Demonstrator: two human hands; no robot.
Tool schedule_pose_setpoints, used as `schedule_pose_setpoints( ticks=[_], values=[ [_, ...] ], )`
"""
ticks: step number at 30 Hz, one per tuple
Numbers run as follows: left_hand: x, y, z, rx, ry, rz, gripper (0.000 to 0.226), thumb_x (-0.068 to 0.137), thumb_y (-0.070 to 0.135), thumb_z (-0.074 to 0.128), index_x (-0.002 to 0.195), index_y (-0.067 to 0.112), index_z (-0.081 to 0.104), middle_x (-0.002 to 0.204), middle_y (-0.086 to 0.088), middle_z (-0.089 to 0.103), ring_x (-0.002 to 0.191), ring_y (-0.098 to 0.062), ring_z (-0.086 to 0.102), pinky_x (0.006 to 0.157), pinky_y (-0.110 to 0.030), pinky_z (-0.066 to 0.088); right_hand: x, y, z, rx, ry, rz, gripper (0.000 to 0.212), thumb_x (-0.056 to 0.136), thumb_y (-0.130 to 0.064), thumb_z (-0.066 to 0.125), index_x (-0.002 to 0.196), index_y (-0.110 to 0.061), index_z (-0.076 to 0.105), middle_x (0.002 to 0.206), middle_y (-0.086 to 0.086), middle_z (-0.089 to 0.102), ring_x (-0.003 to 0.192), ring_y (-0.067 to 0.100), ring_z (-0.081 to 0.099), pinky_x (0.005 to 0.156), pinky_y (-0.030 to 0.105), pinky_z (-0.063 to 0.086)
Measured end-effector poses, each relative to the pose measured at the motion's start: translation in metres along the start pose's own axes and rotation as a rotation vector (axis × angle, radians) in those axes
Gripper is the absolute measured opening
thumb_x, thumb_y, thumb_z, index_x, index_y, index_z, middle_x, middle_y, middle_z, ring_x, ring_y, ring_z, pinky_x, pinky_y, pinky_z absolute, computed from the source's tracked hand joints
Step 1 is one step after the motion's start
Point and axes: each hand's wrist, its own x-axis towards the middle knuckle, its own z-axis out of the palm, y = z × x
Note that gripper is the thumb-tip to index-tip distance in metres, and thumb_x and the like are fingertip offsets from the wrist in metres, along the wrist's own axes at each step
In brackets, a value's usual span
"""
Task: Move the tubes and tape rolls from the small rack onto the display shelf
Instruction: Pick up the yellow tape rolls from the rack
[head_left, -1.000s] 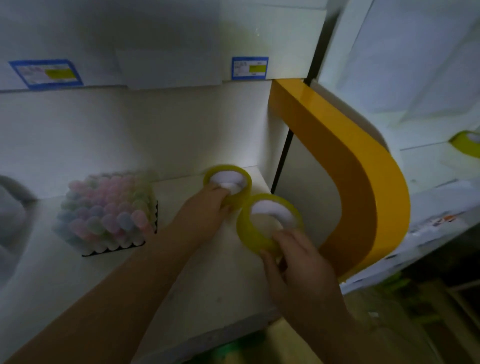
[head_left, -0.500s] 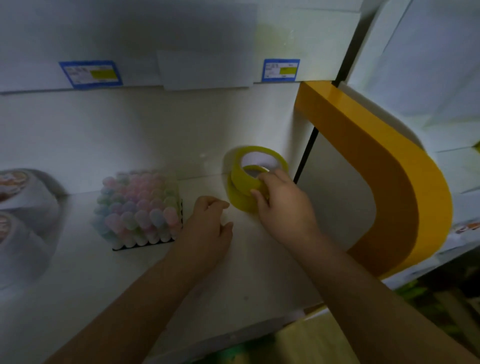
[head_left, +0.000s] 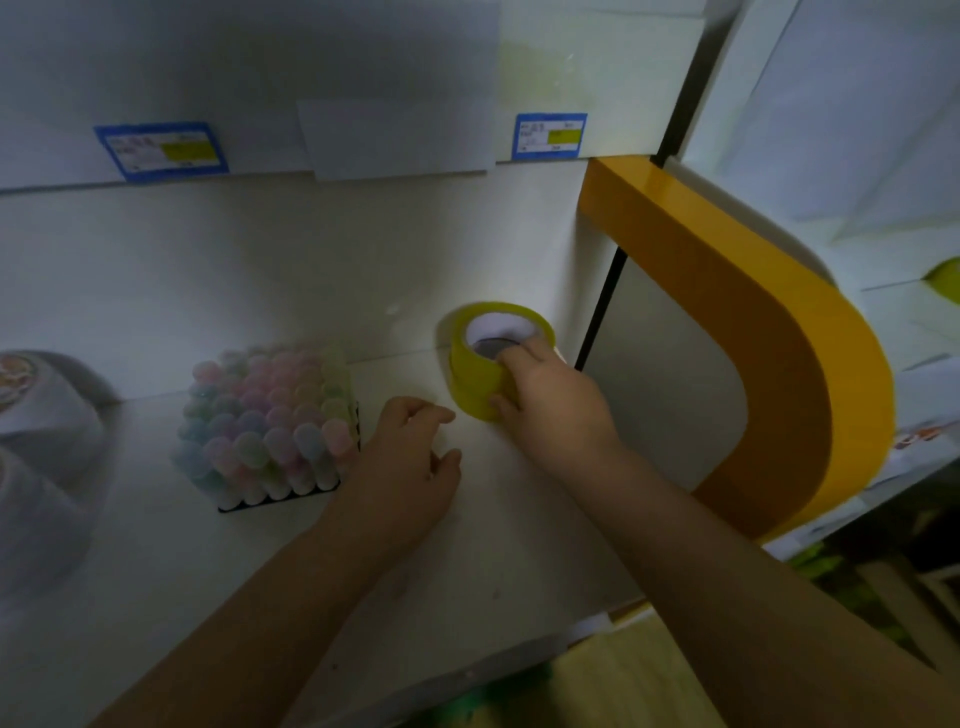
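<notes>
Two yellow tape rolls (head_left: 475, 371) stand stacked at the back right corner of the white display shelf (head_left: 457, 597). My right hand (head_left: 550, 405) grips the stack, with fingers hooked over the top rim into the core and the thumb against the lower side. My left hand (head_left: 410, 467) hovers just left of the stack with loosely curled fingers and holds nothing. A block of pastel tubes (head_left: 270, 421) stands on a black base further left on the same shelf.
A curved orange panel (head_left: 779, 338) bounds the shelf on the right. Large white tape rolls (head_left: 47, 415) lie at the far left. Blue price labels (head_left: 550, 136) hang on the shelf edge above. Another yellow roll (head_left: 946, 278) shows at the far right edge.
A second ago each hand held one yellow roll. The right hand has set its roll on top of the other at the back corner; the left hand let go and drew back.
</notes>
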Motion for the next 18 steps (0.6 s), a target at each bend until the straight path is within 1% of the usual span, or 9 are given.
schedule_pose_setpoints(
  ticks=[2, 5, 9, 11, 13, 15, 16, 18],
  values=[
    [0.0, 0.0, 0.0, -0.003, 0.009, 0.021, 0.035, 0.091, 0.026, 0.061, 0.125, 0.025, 0.055, 0.122, 0.011, 0.039, 0.073, 0.001, 0.057, 0.077, -0.023, 0.048, 0.003, 0.0, 0.0, -0.026, -0.004, 0.009, 0.045, 0.094, -0.033, 0.059, 0.137, -0.025, 0.046, 0.145, -0.001, 0.039, 0.102, 0.034, 0.06, 0.072, 0.037, 0.046],
    [-0.001, 0.0, -0.001, 0.003, 0.007, 0.03, 0.034, 0.091, 0.027, 0.06, 0.125, 0.026, 0.056, 0.12, 0.013, 0.037, 0.072, 0.002, 0.057, 0.075, -0.021, 0.046, 0.006, -0.001, -0.001, -0.041, -0.018, 0.016, 0.045, 0.095, -0.031, 0.059, 0.137, -0.024, 0.047, 0.145, 0.001, 0.041, 0.105, 0.035, 0.059, 0.073, 0.037, 0.044],
    [-0.003, 0.001, -0.004, 0.012, -0.005, 0.023, 0.034, 0.092, 0.029, 0.06, 0.125, 0.028, 0.055, 0.125, 0.009, 0.04, 0.074, 0.001, 0.057, 0.08, -0.028, 0.05, 0.009, -0.002, -0.002, -0.041, -0.043, 0.033, 0.049, 0.094, -0.029, 0.061, 0.141, -0.026, 0.045, 0.145, 0.002, 0.043, 0.11, 0.034, 0.059, 0.079, 0.038, 0.047],
    [-0.005, 0.003, -0.005, 0.014, -0.018, 0.027, 0.035, 0.092, 0.029, 0.06, 0.126, 0.027, 0.055, 0.126, 0.009, 0.04, 0.074, 0.002, 0.057, 0.08, -0.028, 0.05, 0.007, -0.002, -0.004, -0.015, -0.041, 0.03, 0.053, 0.092, -0.032, 0.063, 0.141, -0.028, 0.044, 0.146, 0.0, 0.042, 0.111, 0.034, 0.058, 0.081, 0.04, 0.049],
    [-0.006, 0.006, -0.008, 0.016, -0.029, 0.031, 0.035, 0.092, 0.031, 0.06, 0.126, 0.028, 0.055, 0.126, 0.011, 0.039, 0.073, 0.002, 0.057, 0.08, -0.027, 0.05, -0.001, -0.003, -0.009, 0.023, -0.003, 0.026, 0.056, 0.09, -0.034, 0.065, 0.141, -0.032, 0.043, 0.146, -0.006, 0.04, 0.111, 0.03, 0.058, 0.08, 0.04, 0.051],
    [-0.006, 0.01, -0.012, 0.029, -0.028, 0.031, 0.035, 0.092, 0.032, 0.059, 0.126, 0.029, 0.054, 0.125, 0.011, 0.04, 0.071, 0.002, 0.057, 0.079, -0.027, 0.049, -0.014, -0.006, -0.015, 0.077, 0.089, 0.057, 0.054, 0.089, -0.036, 0.065, 0.138, -0.033, 0.043, 0.142, -0.008, 0.042, 0.108, 0.026, 0.059, 0.076, 0.036, 0.05],
    [-0.006, 0.013, -0.014, 0.03, -0.029, 0.019, 0.035, 0.092, 0.033, 0.059, 0.126, 0.03, 0.054, 0.125, 0.012, 0.041, 0.07, 0.002, 0.057, 0.078, -0.027, 0.048, -0.024, -0.007, -0.019, 0.107, 0.143, 0.08, 0.052, 0.089, -0.037, 0.065, 0.137, -0.031, 0.044, 0.138, -0.008, 0.044, 0.104, 0.023, 0.06, 0.073, 0.034, 0.048],
    [-0.005, 0.02, -0.02, 0.007, -0.022, -0.005, 0.036, 0.092, 0.033, 0.06, 0.127, 0.029, 0.054, 0.124, 0.013, 0.042, 0.069, 0.002, 0.057, 0.079, -0.026, 0.047, -0.044, -0.009, -0.026, 0.163, 0.217, 0.109, 0.046, 0.091, -0.039, 0.064, 0.133, -0.028, 0.047, 0.132, -0.008, 0.046, 0.089, 0.019, 0.063, 0.066, 0.031, 0.046]
  ],
)
